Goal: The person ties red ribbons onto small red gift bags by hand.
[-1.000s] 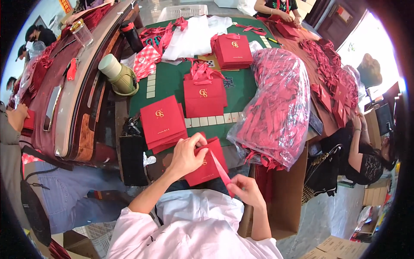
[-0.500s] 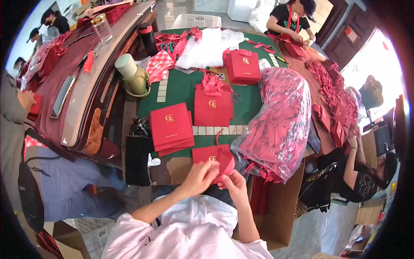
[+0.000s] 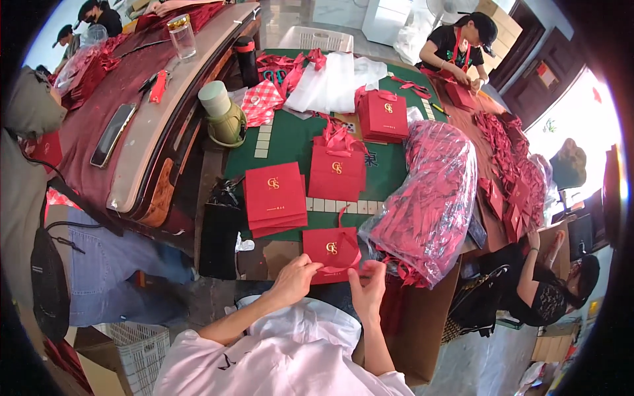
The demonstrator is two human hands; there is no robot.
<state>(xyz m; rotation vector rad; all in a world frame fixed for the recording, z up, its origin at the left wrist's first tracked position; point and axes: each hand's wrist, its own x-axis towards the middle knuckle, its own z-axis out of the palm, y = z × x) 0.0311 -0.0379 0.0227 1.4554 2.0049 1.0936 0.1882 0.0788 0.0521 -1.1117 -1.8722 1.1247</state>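
A red paper gift bag (image 3: 328,243) with a gold emblem lies flat at the table's near edge, in front of me. A red ribbon (image 3: 338,267) loops across its lower front. My left hand (image 3: 295,280) is closed at the bag's lower left side, thumb and forefinger pinching the ribbon. At the lower right corner is my right hand (image 3: 368,288), its thumb apart from the bent forefinger and nothing visible between them. Stacked red bags (image 3: 276,196) lie beyond my left hand. More bags with ribbon handles (image 3: 337,170) lie farther back.
A clear plastic sack (image 3: 426,204) full of red ribbons bulges to the right. A green-and-white flask (image 3: 221,115) stands at left. White sheets (image 3: 330,82) and a bag stack (image 3: 383,117) are at the back. A co-worker (image 3: 459,59) handles a red bag at far right.
My hands have moved apart. The ribbon, raised in a loop between them before, now lies across the bag's front. My right hand's fingers have spread from their pinch.
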